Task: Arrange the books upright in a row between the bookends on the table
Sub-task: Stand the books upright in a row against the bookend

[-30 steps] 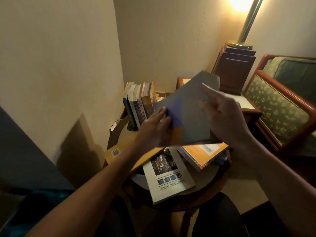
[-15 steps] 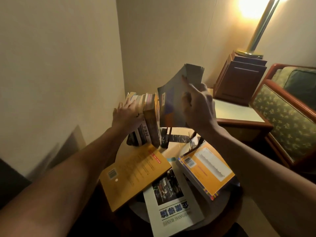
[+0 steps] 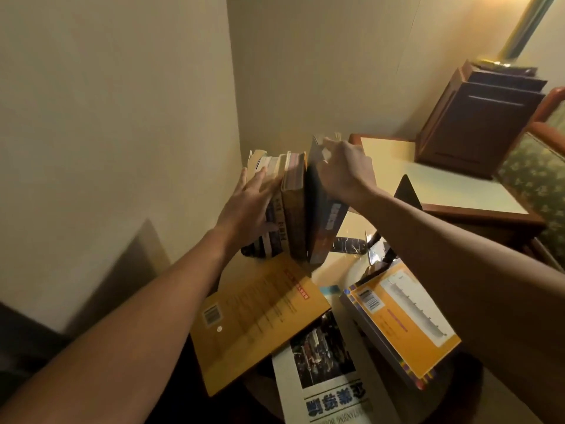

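Note:
Several books stand upright in a row (image 3: 293, 209) at the back left of the round table (image 3: 351, 228). My left hand (image 3: 249, 206) lies flat against their spines, fingers straight. My right hand (image 3: 345, 169) grips the top of a dark blue-grey book (image 3: 324, 231) that stands at the right end of the row, against an orange-spined book. A black bookend (image 3: 406, 191) stands apart to the right; its flat base (image 3: 348, 244) lies on the table. The left bookend is hidden behind the row.
Three books lie flat in front: a yellow one (image 3: 260, 319), a white one with a photo (image 3: 327, 377), and an orange one (image 3: 403, 322) on a stack. A side table (image 3: 443, 185) with a dark wooden box (image 3: 477, 117), a lamp pole and an armchair (image 3: 538, 166) stand right.
The blue-grey book went from tilted in the air between both hands to upright at the row's right end. My left hand left it and moved onto the standing books' spines.

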{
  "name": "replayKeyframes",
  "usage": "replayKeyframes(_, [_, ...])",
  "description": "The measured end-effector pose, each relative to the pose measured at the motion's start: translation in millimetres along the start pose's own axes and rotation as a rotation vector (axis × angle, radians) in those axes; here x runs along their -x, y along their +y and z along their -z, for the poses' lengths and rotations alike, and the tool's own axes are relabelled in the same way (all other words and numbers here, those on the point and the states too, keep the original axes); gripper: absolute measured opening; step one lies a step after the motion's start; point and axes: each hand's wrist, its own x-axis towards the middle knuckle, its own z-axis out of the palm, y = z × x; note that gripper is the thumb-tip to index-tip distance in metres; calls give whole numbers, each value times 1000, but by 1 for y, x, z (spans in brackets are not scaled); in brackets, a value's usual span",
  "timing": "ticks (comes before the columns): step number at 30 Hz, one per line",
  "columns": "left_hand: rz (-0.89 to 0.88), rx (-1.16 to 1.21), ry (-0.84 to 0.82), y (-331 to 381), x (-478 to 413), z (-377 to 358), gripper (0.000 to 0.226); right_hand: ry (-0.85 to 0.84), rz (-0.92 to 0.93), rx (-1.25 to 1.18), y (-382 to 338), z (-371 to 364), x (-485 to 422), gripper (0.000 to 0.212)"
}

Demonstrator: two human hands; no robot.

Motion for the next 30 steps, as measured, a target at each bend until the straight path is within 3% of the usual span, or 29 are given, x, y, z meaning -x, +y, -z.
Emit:
replayKeyframes(4, [-82, -42, 90, -1, -2, 0, 110, -2, -54, -3, -3, -6, -13, 31])
replayKeyframes(7, [-45, -60, 65, -5, -6, -4, 117, -22, -16, 55, -3, -14, -7, 34])
replayKeyframes(9, [21, -79, 8, -6, -7, -5, 116, -98, 0, 112, 3, -20, -5, 36])
replayKeyframes(15, [15, -107, 6, -1, -11, -9, 109, -325, -160, -82, 9, -27, -24, 44])
replayKeyframes(21, [-49, -135, -5, -14, -13, -8, 112, -263, -220, -217, 4, -33, -19, 40])
replayKeyframes(25, [-33, -110, -37, -17, -14, 3, 100, -258, -223, -240, 1, -33, -15, 31])
replayKeyframes(30, [13, -51, -20, -21, -17, 0, 93, -311, -251, -374, 0, -30, -11, 60])
